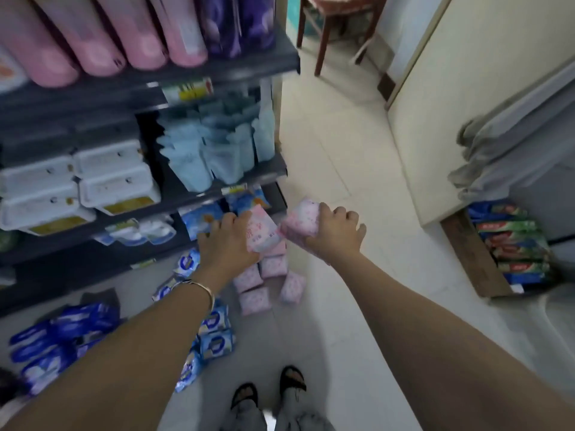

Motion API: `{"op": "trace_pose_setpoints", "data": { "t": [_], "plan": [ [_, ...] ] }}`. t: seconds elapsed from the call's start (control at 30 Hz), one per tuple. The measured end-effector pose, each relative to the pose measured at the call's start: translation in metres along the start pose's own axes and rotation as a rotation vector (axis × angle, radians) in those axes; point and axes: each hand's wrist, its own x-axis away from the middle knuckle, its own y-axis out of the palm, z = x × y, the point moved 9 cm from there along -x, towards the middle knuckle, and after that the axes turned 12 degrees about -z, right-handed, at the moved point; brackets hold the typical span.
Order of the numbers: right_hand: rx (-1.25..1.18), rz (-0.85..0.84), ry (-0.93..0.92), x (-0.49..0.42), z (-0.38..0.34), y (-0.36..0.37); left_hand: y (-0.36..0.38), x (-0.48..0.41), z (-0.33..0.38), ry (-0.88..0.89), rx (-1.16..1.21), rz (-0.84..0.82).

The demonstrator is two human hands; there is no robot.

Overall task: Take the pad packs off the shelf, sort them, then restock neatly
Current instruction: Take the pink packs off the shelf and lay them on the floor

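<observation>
My left hand (225,242) grips a pink pad pack (260,233) in front of the low shelf (174,206). My right hand (333,233) grips another pink spotted pad pack (300,219) just to the right of it. Below both hands, several pink pad packs (264,283) lie on the floor. Light blue pad packs (214,334) lie in a row on the floor beneath my left forearm. Dark blue packs (62,337) are piled at the lower left. More blue packs (202,220) stand on the low shelf behind my left hand.
Upper shelves hold pink and purple packs (140,29), pale blue pouches (214,150) and white boxes (77,185). A wooden crate of toothpaste boxes (510,244) sits at the right by a cloth-covered unit (513,144). A chair (336,23) stands beyond. My sandalled feet (267,390) are below.
</observation>
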Motion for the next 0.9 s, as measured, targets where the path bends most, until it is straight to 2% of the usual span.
{"op": "trace_pose_setpoints", "data": {
  "t": [0.2, 0.37, 0.57, 0.77, 0.9],
  "plan": [
    [-0.085, -0.212, 0.107, -0.035, 0.043, 0.164, 0.169, -0.033, -0.027, 0.006, -0.068, -0.188],
    [-0.036, -0.330, 0.126, -0.071, 0.074, 0.316, 0.334, -0.058, -0.072, -0.021, -0.061, -0.297],
    [0.059, -0.358, 0.093, -0.130, 0.106, 0.477, 0.503, -0.104, -0.103, 0.045, 0.086, -0.284],
    [0.079, -0.195, -0.001, -0.191, 0.124, 0.571, 0.587, -0.172, -0.114, 0.081, 0.021, -0.190],
    [0.099, -0.203, -0.061, -0.215, 0.128, 0.604, 0.608, -0.193, -0.123, 0.012, 0.060, -0.192]
  ]
}}
